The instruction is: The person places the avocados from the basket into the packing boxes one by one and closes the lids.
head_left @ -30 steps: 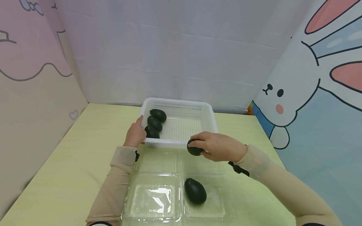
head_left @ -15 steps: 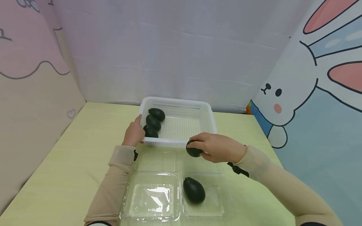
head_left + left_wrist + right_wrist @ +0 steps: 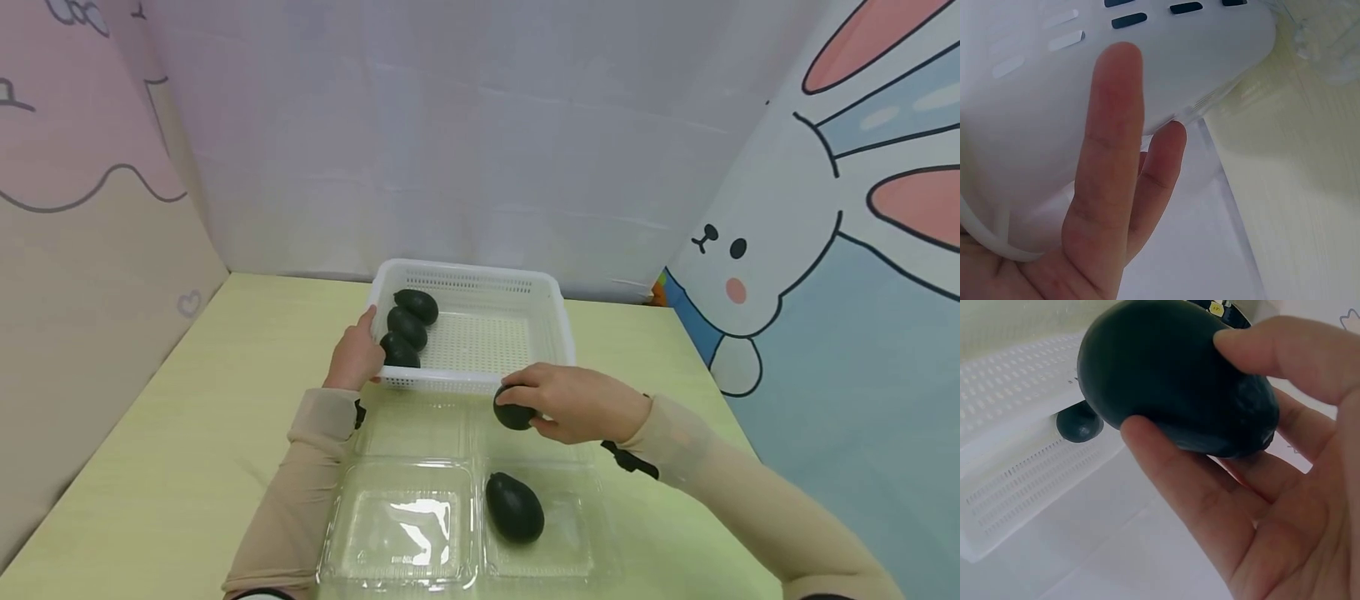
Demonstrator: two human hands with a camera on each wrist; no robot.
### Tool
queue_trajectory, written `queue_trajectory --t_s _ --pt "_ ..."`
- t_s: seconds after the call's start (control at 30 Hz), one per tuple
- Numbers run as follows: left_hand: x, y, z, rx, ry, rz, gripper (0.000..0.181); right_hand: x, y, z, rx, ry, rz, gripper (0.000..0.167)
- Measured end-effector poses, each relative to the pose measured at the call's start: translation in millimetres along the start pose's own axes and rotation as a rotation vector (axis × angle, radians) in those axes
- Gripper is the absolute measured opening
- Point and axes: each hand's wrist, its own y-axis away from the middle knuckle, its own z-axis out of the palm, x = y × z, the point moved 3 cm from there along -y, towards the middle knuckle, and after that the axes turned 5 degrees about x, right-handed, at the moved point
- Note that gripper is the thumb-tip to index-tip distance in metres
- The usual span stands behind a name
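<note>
My right hand (image 3: 577, 404) holds a dark green avocado (image 3: 512, 412) just off the near right part of a white perforated basket (image 3: 468, 381). In the right wrist view, thumb and fingers pinch this avocado (image 3: 1166, 375) from both sides. With my left hand (image 3: 354, 354) I grip the basket's near left corner; the left wrist view has its fingers (image 3: 1113, 125) against the outer wall and bottom edge. Inside along the left side lie three avocados (image 3: 407, 327). Another avocado (image 3: 515, 507) rests in the near right compartment of a clear plastic container (image 3: 477, 517).
The container lies in front of the basket; its near left compartment (image 3: 405, 533) shows bright reflections. All stand on a pale yellow table (image 3: 225, 400). A white sheet (image 3: 450, 150) hangs behind, and printed panels (image 3: 847, 400) border both sides.
My right hand, with the avocado, has moved slightly nearer to me, off the basket's near rim. The left hand, basket and other avocados keep their places.
</note>
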Motion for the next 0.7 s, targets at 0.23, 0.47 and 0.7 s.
queue_trajectory --t_s 0.23,0.47,0.7 --pt "-0.2 0.5 -0.4 0.002 0.005 -0.002 0.077 -0.2 1.7 1.9 0.014 -0.005 -0.002 0.041" --pt "-0.1 0.6 -0.4 0.005 0.002 0.006 0.076 -1.3 1.6 1.7 -0.011 -0.010 0.003 0.040" --pt "-1.0 1.2 0.3 0.002 0.009 0.003 0.076 -3.4 3.1 5.4 -0.027 -0.025 0.002 0.040"
